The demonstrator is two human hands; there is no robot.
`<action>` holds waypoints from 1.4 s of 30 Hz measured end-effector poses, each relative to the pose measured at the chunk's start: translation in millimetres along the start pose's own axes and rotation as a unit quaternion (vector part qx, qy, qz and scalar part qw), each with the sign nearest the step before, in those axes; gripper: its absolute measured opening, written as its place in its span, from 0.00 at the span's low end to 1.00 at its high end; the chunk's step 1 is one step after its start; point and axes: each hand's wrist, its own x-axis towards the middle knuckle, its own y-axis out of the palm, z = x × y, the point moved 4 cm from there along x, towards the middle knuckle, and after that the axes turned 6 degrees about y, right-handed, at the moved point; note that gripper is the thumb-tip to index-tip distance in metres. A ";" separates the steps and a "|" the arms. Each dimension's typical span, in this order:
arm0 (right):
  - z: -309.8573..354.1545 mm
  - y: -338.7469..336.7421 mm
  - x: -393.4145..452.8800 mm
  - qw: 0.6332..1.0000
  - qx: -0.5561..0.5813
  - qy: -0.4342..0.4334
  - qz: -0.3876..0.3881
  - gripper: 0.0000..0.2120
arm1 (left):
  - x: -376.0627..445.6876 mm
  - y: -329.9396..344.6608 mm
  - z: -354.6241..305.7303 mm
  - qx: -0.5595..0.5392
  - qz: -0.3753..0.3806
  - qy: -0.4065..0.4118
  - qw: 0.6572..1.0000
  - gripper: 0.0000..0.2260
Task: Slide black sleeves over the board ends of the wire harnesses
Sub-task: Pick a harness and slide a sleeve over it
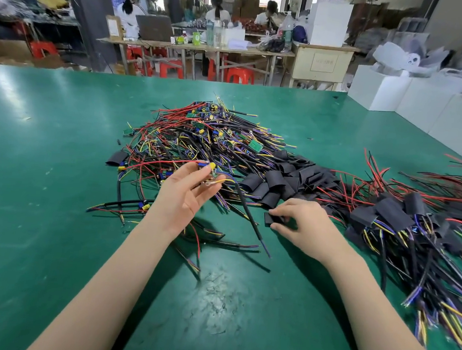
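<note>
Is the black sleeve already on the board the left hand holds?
No, the right hand pinches the black sleeve on the table, apart from the left hand's harness.

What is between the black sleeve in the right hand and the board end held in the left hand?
Nothing visible. The black sleeve in the right hand and the board end held by the left hand have only open space and bare green table between them.

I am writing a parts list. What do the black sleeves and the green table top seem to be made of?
Flat black sleeves: likely thin matte plastic or rubber tubing, perhaps heat-shrink; they lie flattened and creased, with no shine. Green table top: seemingly a smooth rubber or vinyl mat; it shows soft glare and a scuffed, dull patch near the front.
</note>
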 end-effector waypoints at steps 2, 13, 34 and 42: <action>0.7 -0.6 -0.8 1.000 0.002 0.008 -0.007 0.13 | 0.4 -1.8 -2.5 -0.004 -0.004 0.006 1.000 0.07; -7.2 -3.9 -1.1 0.993 0.060 0.090 -0.049 0.14 | 3.8 -7.7 -10.3 -0.093 -0.045 0.023 0.994 0.01; 28.2 -21.9 -11.1 0.958 0.267 0.014 -0.102 0.11 | 10.8 -30.1 -16.8 -0.181 -0.101 0.037 0.978 0.02; 28.3 -25.0 -11.1 0.951 0.290 0.014 -0.103 0.11 | 11.3 -32.6 -18.7 -0.159 -0.115 0.047 0.979 0.02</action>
